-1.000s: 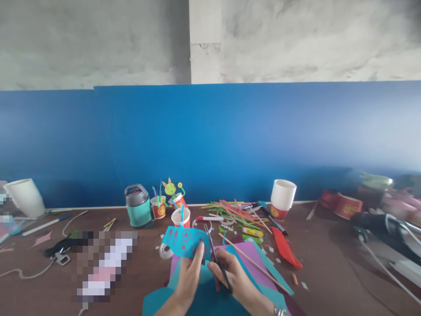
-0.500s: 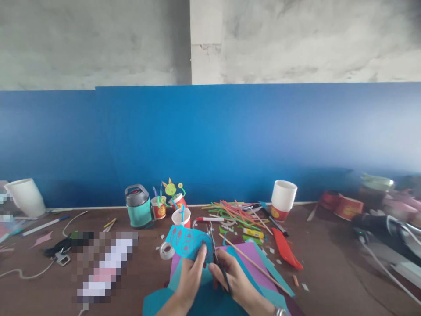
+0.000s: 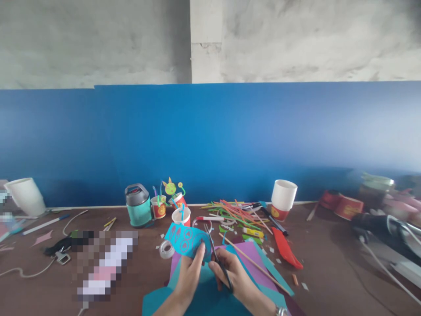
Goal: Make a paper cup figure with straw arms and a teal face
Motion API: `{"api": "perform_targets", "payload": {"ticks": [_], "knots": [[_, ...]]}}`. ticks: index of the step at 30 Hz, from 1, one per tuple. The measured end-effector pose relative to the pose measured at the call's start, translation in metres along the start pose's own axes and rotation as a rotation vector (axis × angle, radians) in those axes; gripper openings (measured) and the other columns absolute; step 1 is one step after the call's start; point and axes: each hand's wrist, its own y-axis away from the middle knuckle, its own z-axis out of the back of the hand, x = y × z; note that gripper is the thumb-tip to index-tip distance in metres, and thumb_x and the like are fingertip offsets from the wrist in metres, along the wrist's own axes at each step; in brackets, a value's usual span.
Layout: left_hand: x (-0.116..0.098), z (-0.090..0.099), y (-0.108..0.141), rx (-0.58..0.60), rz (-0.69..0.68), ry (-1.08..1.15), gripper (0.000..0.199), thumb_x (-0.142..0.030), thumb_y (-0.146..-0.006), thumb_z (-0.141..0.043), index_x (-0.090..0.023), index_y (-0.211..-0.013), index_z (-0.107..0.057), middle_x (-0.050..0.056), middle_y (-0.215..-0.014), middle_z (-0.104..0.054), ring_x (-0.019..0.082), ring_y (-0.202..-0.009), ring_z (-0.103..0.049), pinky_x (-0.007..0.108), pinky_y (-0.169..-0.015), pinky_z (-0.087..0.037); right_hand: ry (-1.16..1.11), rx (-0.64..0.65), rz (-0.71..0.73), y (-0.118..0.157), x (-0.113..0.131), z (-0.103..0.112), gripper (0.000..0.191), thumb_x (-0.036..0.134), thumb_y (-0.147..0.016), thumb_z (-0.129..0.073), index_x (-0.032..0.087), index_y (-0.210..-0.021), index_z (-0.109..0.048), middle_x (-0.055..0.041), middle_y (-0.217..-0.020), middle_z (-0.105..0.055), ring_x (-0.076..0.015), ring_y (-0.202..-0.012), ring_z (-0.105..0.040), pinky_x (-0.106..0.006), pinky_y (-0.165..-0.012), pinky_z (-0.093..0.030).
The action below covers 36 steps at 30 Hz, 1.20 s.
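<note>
My left hand (image 3: 191, 273) pinches a blue sheet of paper (image 3: 179, 239) with its thumb on top; circles, hearts and other shapes are drawn on it in dark lines. In my right hand (image 3: 234, 274) is a pair of scissors (image 3: 215, 254) with dark handles. Its blades point up and away, at the right edge of the drawn sheet, and look close together. Under both hands lie large blue sheets (image 3: 200, 298) and a purple sheet (image 3: 253, 263). A thin wooden stick (image 3: 251, 261) rests across them on the right.
A roll of clear tape (image 3: 166, 249) sits left of the sheet. Behind are a paper cup (image 3: 181, 216), a teal flask (image 3: 138, 206), colourful pipe cleaners (image 3: 235, 213), a glue stick (image 3: 253, 232) and stacked cups (image 3: 283, 199). A red strip (image 3: 286, 248) lies to the right.
The blades of the scissors now look closer together. The drawn sheet has tilted and shifted slightly left in my left hand. Things on the table have stayed put.
</note>
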Motion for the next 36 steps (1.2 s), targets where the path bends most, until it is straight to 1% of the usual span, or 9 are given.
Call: {"api": "perform_targets", "payload": {"ticks": [6,12,18,22,26,27,29,32,36], "knots": [[-0.003,0.0,-0.001,-0.059,-0.046,0.025,0.037,-0.051,-0.076,-0.067,-0.018,-0.092,-0.07,0.006,-0.099,-0.073,0.027,-0.097,-0.062,0.037,-0.092,-0.048,-0.009,0.006,-0.03,0.001,-0.003,0.0,0.05,0.065,-0.069,-0.071,0.02,-0.07,-0.048,0.0085,-0.046,-0.043,-0.0075,-0.037,-0.043,-0.017,-0.035,-0.029],[-0.004,0.001,0.0,0.042,-0.033,0.016,0.032,-0.05,-0.08,-0.062,-0.019,-0.076,-0.067,0.004,-0.079,-0.072,0.024,-0.079,-0.063,0.037,-0.083,-0.051,-0.037,0.021,0.046,0.001,0.003,-0.001,0.052,0.069,-0.07,-0.066,0.019,-0.072,-0.05,0.0067,-0.056,-0.046,-0.0076,-0.044,-0.045,-0.019,-0.042,-0.04],[-0.008,0.001,-0.001,-0.005,-0.049,0.001,0.028,-0.046,-0.074,-0.066,-0.019,-0.081,-0.069,0.004,-0.085,-0.073,0.026,-0.086,-0.063,0.036,-0.085,-0.05,-0.009,0.034,0.012,-0.001,-0.003,0.003,0.05,0.065,-0.07,-0.069,0.019,-0.072,-0.05,0.008,-0.05,-0.044,-0.0072,-0.038,-0.044,-0.017,-0.036,-0.032],[-0.009,0.002,-0.002,-0.007,-0.03,-0.002,0.026,-0.045,-0.075,-0.065,-0.019,-0.073,-0.066,0.003,-0.076,-0.07,0.024,-0.078,-0.061,0.034,-0.078,-0.05,-0.022,0.029,-0.016,-0.002,-0.007,0.004,0.048,0.061,-0.068,-0.073,0.019,-0.07,-0.049,0.0087,-0.048,-0.044,-0.0066,-0.035,-0.043,-0.017,-0.035,-0.032],[-0.008,0.002,-0.003,-0.02,-0.036,0.007,0.026,-0.045,-0.073,-0.067,-0.019,-0.073,-0.065,0.002,-0.075,-0.069,0.022,-0.075,-0.059,0.032,-0.077,-0.049,-0.022,0.027,-0.037,-0.004,-0.009,0.004,0.048,0.061,-0.067,-0.074,0.02,-0.069,-0.049,0.0095,-0.045,-0.042,-0.006,-0.034,-0.041,-0.016,-0.033,-0.031],[-0.008,0.001,-0.003,-0.024,-0.033,0.011,0.027,-0.045,-0.072,-0.067,-0.019,-0.072,-0.064,0.002,-0.074,-0.068,0.021,-0.073,-0.059,0.031,-0.074,-0.049,-0.02,0.027,-0.042,-0.004,-0.01,0.005,0.048,0.061,-0.067,-0.074,0.02,-0.07,-0.048,0.0097,-0.045,-0.042,-0.0059,-0.034,-0.04,-0.016,-0.033,-0.031],[-0.006,0.0,-0.003,-0.045,-0.001,0.02,0.031,-0.048,-0.072,-0.068,-0.019,-0.066,-0.059,-0.001,-0.063,-0.061,0.017,-0.061,-0.054,0.027,-0.062,-0.047,-0.018,0.024,-0.055,-0.004,-0.011,0.005,0.049,0.062,-0.067,-0.073,0.02,-0.07,-0.048,0.0098,-0.045,-0.042,-0.0058,-0.034,-0.04,-0.016,-0.033,-0.032],[-0.005,-0.003,-0.002,-0.056,0.072,0.054,0.042,-0.056,-0.072,-0.066,-0.022,-0.059,-0.047,-0.007,-0.048,-0.043,0.01,-0.043,-0.039,0.022,-0.042,-0.034,-0.01,0.017,-0.078,-0.004,-0.012,0.004,0.05,0.064,-0.067,-0.072,0.02,-0.072,-0.048,0.0092,-0.045,-0.044,-0.0061,-0.034,-0.041,-0.016,-0.034,-0.033],[-0.007,-0.007,-0.001,-0.002,0.104,0.097,0.047,-0.063,-0.073,-0.063,-0.021,-0.061,-0.045,-0.008,-0.049,-0.042,0.008,-0.039,-0.034,0.021,-0.038,-0.026,-0.018,0.011,-0.079,-0.003,-0.011,0.003,0.048,0.061,-0.068,-0.073,0.019,-0.073,-0.051,0.0094,-0.044,-0.043,-0.0064,-0.034,-0.041,-0.017,-0.034,-0.034]]}}
